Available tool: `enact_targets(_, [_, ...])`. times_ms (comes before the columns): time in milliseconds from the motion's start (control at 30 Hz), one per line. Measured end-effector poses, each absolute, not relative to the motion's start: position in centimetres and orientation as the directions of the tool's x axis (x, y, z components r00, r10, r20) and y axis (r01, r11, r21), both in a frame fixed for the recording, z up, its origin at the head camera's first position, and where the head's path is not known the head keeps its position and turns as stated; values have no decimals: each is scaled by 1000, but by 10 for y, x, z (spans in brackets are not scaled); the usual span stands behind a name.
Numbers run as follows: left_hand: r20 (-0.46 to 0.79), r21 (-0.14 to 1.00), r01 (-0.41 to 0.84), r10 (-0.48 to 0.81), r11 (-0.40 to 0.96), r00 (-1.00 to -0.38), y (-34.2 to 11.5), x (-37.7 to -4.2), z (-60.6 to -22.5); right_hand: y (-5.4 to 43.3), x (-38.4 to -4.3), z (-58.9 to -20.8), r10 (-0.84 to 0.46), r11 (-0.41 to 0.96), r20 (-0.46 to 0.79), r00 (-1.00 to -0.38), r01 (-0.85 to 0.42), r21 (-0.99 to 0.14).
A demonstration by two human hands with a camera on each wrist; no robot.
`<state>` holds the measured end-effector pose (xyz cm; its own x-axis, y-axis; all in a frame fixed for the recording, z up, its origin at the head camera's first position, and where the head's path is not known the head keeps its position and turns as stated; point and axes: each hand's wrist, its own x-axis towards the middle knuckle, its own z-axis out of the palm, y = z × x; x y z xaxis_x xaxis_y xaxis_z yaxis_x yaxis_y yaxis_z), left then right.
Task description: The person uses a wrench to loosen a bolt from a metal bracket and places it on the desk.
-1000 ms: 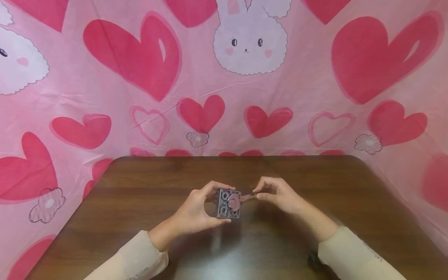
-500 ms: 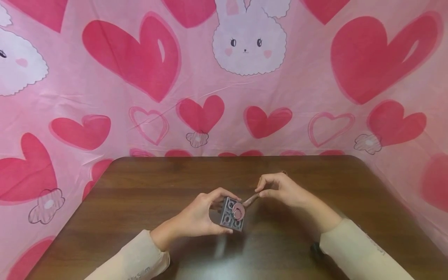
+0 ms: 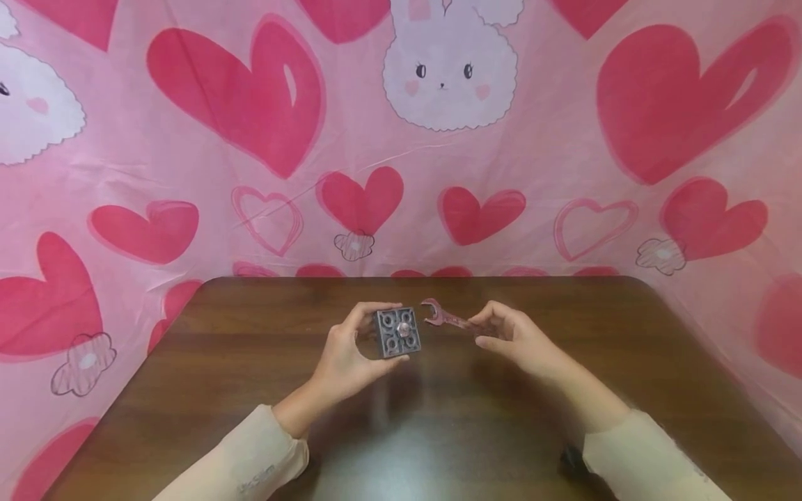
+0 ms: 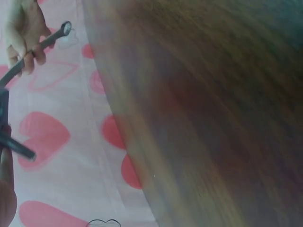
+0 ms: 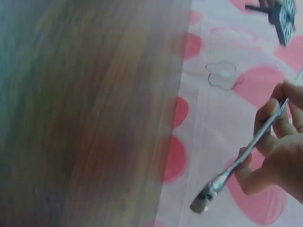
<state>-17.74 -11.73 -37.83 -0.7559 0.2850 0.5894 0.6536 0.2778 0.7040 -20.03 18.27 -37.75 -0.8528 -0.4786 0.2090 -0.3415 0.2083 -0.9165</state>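
My left hand [image 3: 347, 355] grips a grey square block [image 3: 390, 346] by its top and bottom edges, thumb below. The block's face shows several round recesses and a bolt head [image 3: 404, 328] right of its middle. In the left wrist view the bolt's shank [image 4: 19, 147] sticks out from the block's other side. My right hand [image 3: 516, 341] pinches a combination wrench [image 3: 446, 317] between thumb and fingers. Its open end points at the block, a small gap to the right of it. The wrench's ring end [image 5: 203, 198] extends past the fingers in the right wrist view.
Both hands are above a brown wooden table [image 3: 282, 299] with rounded far corners. A pink cloth [image 3: 401, 153] with hearts and rabbits hangs behind and beside it. A small dark object [image 3: 571, 459] lies by the right sleeve [image 3: 633, 452].
The wrench's open end, earlier over the bolt head, has come off and moved up and away, uncovering the bolt. The left hand has raised the block, shifting slightly left.
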Motion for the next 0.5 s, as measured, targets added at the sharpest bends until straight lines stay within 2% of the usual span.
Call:
enact_targets(233, [642, 690, 631, 101, 354, -760, -112, -181, -377, 162, -184, -379, -363, 218, 200, -910, -291, -931])
enact_targets(500, [691, 660, 638, 14, 397, -723, -110, -185, -378, 142, -175, -384, -302, 215, 223, -927, -294, -931])
